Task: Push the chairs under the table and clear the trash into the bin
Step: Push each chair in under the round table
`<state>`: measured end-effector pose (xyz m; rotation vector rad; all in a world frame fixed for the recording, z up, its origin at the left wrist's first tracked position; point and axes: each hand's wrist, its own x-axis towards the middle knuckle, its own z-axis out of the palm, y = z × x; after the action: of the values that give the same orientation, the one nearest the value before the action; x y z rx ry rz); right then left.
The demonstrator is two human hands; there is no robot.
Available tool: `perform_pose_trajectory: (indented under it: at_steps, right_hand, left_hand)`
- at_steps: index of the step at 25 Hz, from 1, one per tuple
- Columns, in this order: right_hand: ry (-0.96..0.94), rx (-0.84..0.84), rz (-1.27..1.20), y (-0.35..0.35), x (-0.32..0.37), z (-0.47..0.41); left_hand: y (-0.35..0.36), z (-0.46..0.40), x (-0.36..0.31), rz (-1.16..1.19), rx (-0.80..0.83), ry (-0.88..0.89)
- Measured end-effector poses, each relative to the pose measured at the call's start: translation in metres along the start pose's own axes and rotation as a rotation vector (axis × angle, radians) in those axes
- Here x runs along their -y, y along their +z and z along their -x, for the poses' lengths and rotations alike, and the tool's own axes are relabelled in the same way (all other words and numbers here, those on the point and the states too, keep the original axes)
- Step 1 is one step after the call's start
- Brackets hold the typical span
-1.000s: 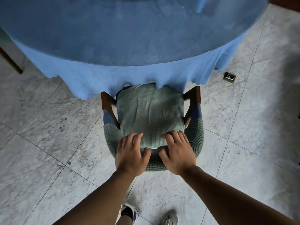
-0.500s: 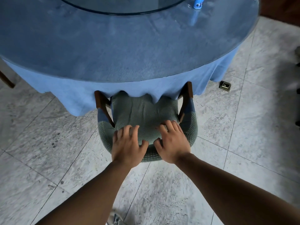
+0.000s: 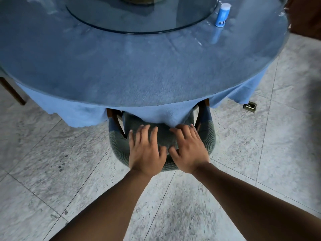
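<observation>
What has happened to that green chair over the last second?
The chair slid forward under the table; the blue tablecloth now drapes over most of its seat. The left hand and right hand stayed flat on the chair's back, pushing. The blue bottle has come into view.

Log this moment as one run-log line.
step: pushing chair | left hand: on chair back | right hand: on chair back | seat: mostly under tablecloth | trash: uncleared

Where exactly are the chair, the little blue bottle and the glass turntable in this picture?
chair (image 3: 207, 136), head view, on the curved padded backrest at its right side.
little blue bottle (image 3: 222, 15), head view, on the middle of its upright body.
glass turntable (image 3: 182, 16), head view, on the bare glass near its right edge.
</observation>
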<state>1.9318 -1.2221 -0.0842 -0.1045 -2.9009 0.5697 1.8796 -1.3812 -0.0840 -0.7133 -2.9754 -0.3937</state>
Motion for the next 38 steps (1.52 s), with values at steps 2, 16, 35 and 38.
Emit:
perform_pose_trajectory:
  at_steps: [2,16,35,38]
  right_hand:
    - [-0.03,0.009,0.03,0.001,-0.003,-0.01]
    - [-0.057,-0.092,0.083,0.012,-0.021,-0.087]
    - [-0.014,-0.146,0.042,0.024,-0.021,-0.162]
    - [-0.001,-0.126,0.06,0.024,-0.019,-0.165]
  left_hand:
    - [0.002,-0.011,0.001,-0.024,0.013,0.059]
    - [0.007,-0.086,0.017,-0.05,-0.163,0.136]
    - [0.013,-0.162,0.051,-0.049,-0.225,0.16]
    - [0.012,-0.165,0.052,-0.045,-0.205,0.149]
